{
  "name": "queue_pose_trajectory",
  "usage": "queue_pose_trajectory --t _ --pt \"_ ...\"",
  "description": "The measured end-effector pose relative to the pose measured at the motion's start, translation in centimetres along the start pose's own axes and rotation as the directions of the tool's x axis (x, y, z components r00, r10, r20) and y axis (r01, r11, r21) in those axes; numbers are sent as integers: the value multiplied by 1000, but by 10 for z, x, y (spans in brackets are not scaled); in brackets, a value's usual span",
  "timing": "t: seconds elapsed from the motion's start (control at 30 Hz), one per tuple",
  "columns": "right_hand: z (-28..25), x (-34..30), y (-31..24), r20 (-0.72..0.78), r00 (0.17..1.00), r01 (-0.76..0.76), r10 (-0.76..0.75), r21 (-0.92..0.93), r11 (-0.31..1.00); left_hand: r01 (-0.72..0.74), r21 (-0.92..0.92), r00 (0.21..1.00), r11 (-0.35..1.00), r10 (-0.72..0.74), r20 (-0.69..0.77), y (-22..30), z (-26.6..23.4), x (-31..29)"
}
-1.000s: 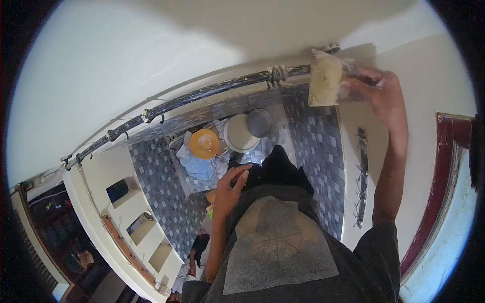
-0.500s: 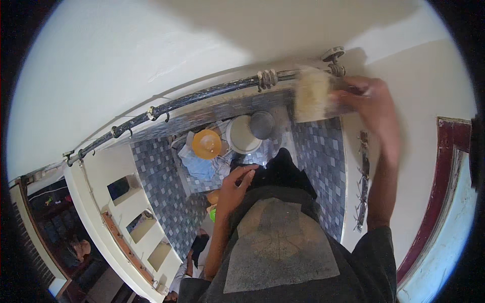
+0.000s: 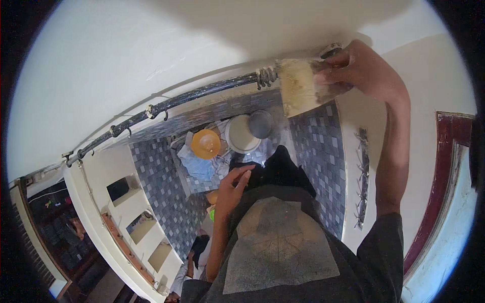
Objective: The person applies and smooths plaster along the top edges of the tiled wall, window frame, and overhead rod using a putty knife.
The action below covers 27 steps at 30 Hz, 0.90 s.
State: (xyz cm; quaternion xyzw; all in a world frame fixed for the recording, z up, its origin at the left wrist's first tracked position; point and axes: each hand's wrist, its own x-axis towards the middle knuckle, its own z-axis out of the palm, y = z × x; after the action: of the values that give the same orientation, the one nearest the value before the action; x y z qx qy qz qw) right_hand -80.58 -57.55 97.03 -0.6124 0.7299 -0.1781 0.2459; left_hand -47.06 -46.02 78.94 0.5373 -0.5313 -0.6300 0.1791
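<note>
My right hand [image 3: 356, 70] is raised at the upper right, close to the wall and the bracketed end of a dark pipe-like rod [image 3: 202, 92]. It grips a flat, squarish, yellowish piece [image 3: 298, 88] with dark stains, between thumb and fingers. Its exact kind cannot be told. The piece overlaps the rod's right end in view; whether it touches the rod or wall is unclear. Lower down, my left hand [image 3: 233, 183] rests in front of my body near my dark trousers, fingers loosely bent and thumb slightly apart, with nothing visible in it.
Far below are an orange basin [image 3: 205, 144], a whitish bucket [image 3: 241, 135], a grey round vessel [image 3: 260, 124] and light blue cloth [image 3: 198, 165]. Blue-grey tiles [image 3: 323, 151] line the walls. A shelf wall with niches [image 3: 126, 189] stands left, a maroon door frame [image 3: 444, 166] right. Another person [image 3: 199, 247] is at lower left.
My right hand and the yellowish piece have shifted a little left and up along the rod; the blur of motion is gone. My left hand has hardly moved.
</note>
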Motion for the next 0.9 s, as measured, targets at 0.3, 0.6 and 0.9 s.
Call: queue_pose_trajectory --t 0.3,0.6,0.9 --pt "5 0 -6 92 996 -3 3 -3 1000 -29 1 999 1000 29 21 5 -2 -1" --pt "25 -18 -6 -62 996 -76 68 -135 988 -55 33 998 998 53 44 -1 -4 -2" --pt "42 -31 -8 -113 966 -239 231 -56 969 -107 31 994 994 107 10 6 -7 7"
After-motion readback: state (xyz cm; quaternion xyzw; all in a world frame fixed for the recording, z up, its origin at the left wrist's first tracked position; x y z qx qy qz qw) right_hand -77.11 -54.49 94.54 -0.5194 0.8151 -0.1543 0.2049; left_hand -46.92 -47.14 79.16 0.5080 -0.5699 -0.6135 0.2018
